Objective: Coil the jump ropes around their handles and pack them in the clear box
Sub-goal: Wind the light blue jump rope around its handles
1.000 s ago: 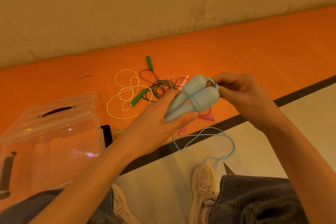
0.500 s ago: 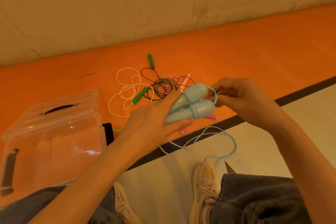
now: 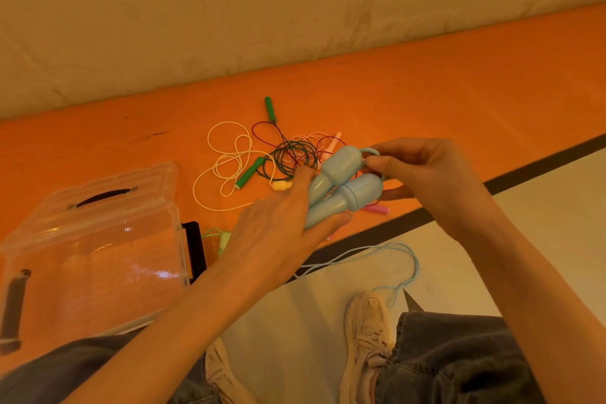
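Blue handles (image 3: 341,187) are held side by side above the floor by the left hand (image 3: 282,226), fingers curled round their narrow ends; their long axis runs from lower left to upper right. At the bulbous ends the blue cord (image 3: 370,151) is pinched by the right hand (image 3: 423,174). Slack cord trails near a shoe (image 3: 369,325). To the left stands the clear box (image 3: 95,249); further off, other ropes (image 3: 288,154) are tangled.

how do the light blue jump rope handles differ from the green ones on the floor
The bulbous light blue plastic handles are held side by side in the left hand, while the slim green handles lie apart on the orange floor. The right hand pinches the blue cord at their tops; the green cord lies tangled and untouched. Both pairs are still outside the clear plastic box.
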### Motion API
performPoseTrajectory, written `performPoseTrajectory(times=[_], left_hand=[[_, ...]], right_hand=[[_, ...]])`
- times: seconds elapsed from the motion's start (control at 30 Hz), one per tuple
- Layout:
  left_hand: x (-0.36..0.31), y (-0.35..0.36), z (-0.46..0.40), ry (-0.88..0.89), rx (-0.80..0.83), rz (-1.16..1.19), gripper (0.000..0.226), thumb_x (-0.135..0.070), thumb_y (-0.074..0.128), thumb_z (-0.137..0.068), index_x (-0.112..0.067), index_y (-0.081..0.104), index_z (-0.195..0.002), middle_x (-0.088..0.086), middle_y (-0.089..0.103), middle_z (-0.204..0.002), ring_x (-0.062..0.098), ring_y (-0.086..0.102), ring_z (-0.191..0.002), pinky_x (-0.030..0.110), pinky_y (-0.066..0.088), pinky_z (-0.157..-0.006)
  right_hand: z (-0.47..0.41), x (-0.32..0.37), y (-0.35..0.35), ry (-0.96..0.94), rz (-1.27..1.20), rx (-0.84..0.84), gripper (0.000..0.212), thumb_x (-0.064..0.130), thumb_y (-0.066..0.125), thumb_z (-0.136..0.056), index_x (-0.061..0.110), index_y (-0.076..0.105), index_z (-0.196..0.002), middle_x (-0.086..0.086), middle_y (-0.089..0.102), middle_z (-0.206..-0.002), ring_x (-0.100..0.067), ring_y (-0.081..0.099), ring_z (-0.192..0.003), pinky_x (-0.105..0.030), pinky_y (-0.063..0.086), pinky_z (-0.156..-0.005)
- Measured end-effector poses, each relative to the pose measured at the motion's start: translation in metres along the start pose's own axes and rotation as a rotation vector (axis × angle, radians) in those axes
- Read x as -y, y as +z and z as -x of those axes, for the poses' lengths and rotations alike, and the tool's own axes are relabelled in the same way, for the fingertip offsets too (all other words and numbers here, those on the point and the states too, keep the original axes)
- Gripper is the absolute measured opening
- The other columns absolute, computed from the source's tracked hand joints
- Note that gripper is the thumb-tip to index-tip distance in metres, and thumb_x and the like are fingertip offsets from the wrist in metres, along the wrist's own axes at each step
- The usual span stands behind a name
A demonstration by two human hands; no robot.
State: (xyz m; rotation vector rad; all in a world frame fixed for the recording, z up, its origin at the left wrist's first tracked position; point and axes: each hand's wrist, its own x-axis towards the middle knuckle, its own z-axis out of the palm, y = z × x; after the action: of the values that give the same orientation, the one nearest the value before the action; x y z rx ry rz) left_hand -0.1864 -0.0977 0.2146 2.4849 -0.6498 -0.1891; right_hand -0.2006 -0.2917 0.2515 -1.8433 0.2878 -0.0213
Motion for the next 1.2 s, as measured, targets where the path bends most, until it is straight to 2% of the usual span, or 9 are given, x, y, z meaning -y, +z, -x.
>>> performPoseTrajectory(times=[0.07, 0.23, 0.4, 0.47, 0.57, 0.67, 0.8, 0.97, 1.2], left_hand=[[0.0, -0.002, -0.002, -0.047, 0.019, 0.107, 0.059, -0.073, 0.046, -0.075, -0.026, 0.034, -0.109, -0.008, 0.056, -0.081, 0.024, 0.061, -0.079, 0.038, 0.046, -0.063], [0.005, -0.007, -0.002, 0.085, 0.127, 0.249, 0.032, -0.045, 0.054, -0.091, -0.022, 0.035, -0.103, -0.006, 0.051, -0.082, 0.019, 0.055, -0.073, 0.042, 0.046, -0.065], [0.01, -0.01, -0.004, 0.111, -0.032, 0.086, 0.045, -0.064, 0.045, -0.089, -0.036, 0.041, -0.124, -0.013, 0.055, -0.093, 0.019, 0.057, -0.083, 0.036, 0.043, -0.065], [0.011, -0.011, -0.003, 0.109, -0.099, 0.056, 0.049, -0.072, 0.04, -0.084, -0.045, 0.041, -0.126, -0.014, 0.06, -0.095, 0.016, 0.059, -0.084, 0.034, 0.043, -0.064], [0.009, -0.007, -0.003, 0.098, -0.123, 0.031, 0.059, -0.078, 0.032, -0.078, -0.046, 0.042, -0.127, -0.009, 0.066, -0.095, 0.02, 0.061, -0.084, 0.038, 0.047, -0.065], [0.009, -0.007, -0.006, 0.117, -0.068, 0.074, 0.058, -0.074, 0.039, -0.08, -0.039, 0.043, -0.125, -0.005, 0.064, -0.091, 0.022, 0.06, -0.08, 0.038, 0.044, -0.062], [0.01, -0.008, -0.005, 0.134, 0.092, 0.2, 0.043, -0.049, 0.053, -0.091, -0.026, 0.037, -0.123, -0.005, 0.059, -0.092, 0.02, 0.059, -0.08, 0.04, 0.046, -0.067], [0.012, -0.011, -0.004, 0.137, 0.02, 0.052, 0.05, -0.065, 0.036, -0.089, -0.036, 0.037, -0.129, -0.01, 0.056, -0.095, 0.018, 0.056, -0.083, 0.037, 0.043, -0.066], [0.013, -0.01, -0.01, 0.109, 0.016, 0.302, 0.048, -0.063, 0.044, -0.086, -0.041, 0.047, -0.129, -0.011, 0.065, -0.094, 0.01, 0.059, -0.08, 0.039, 0.047, -0.072]], right_hand=[[-0.001, 0.002, 0.001, 0.003, -0.056, -0.033, 0.018, 0.006, 0.062, -0.088, 0.005, 0.07, -0.104, -0.016, 0.071, -0.089, -0.015, 0.069, -0.072, -0.023, 0.058, -0.058], [-0.002, 0.004, 0.0, -0.013, -0.131, -0.073, 0.015, 0.003, 0.058, -0.09, 0.013, 0.068, -0.095, -0.01, 0.067, -0.077, -0.006, 0.065, -0.062, -0.023, 0.058, -0.058], [-0.002, 0.004, -0.002, -0.044, -0.088, -0.075, 0.015, 0.005, 0.056, -0.092, 0.015, 0.068, -0.094, -0.01, 0.065, -0.075, -0.006, 0.064, -0.062, -0.024, 0.059, -0.06], [-0.002, 0.003, -0.002, -0.05, -0.078, -0.077, 0.016, 0.005, 0.056, -0.092, 0.016, 0.068, -0.092, -0.009, 0.066, -0.074, -0.007, 0.064, -0.063, -0.025, 0.059, -0.06], [-0.003, 0.002, -0.001, -0.074, -0.041, -0.087, 0.02, 0.006, 0.057, -0.092, 0.022, 0.067, -0.09, -0.007, 0.066, -0.077, -0.005, 0.065, -0.064, -0.022, 0.058, -0.057], [-0.004, 0.003, -0.001, -0.082, -0.046, -0.097, 0.019, 0.006, 0.056, -0.092, 0.021, 0.066, -0.09, -0.006, 0.065, -0.076, -0.004, 0.063, -0.061, -0.02, 0.056, -0.055], [-0.004, 0.002, -0.005, -0.09, -0.03, -0.114, 0.015, 0.007, 0.056, -0.093, 0.017, 0.067, -0.093, -0.006, 0.063, -0.071, -0.003, 0.062, -0.06, -0.021, 0.057, -0.055], [-0.004, 0.002, -0.006, -0.145, 0.014, -0.132, 0.017, 0.007, 0.055, -0.094, 0.021, 0.066, -0.094, -0.005, 0.064, -0.077, -0.004, 0.064, -0.065, -0.019, 0.056, -0.057], [-0.006, 0.001, -0.003, -0.198, 0.072, -0.149, 0.013, 0.011, 0.055, -0.095, 0.018, 0.066, -0.097, 0.001, 0.067, -0.082, 0.001, 0.064, -0.068, -0.015, 0.054, -0.059]])
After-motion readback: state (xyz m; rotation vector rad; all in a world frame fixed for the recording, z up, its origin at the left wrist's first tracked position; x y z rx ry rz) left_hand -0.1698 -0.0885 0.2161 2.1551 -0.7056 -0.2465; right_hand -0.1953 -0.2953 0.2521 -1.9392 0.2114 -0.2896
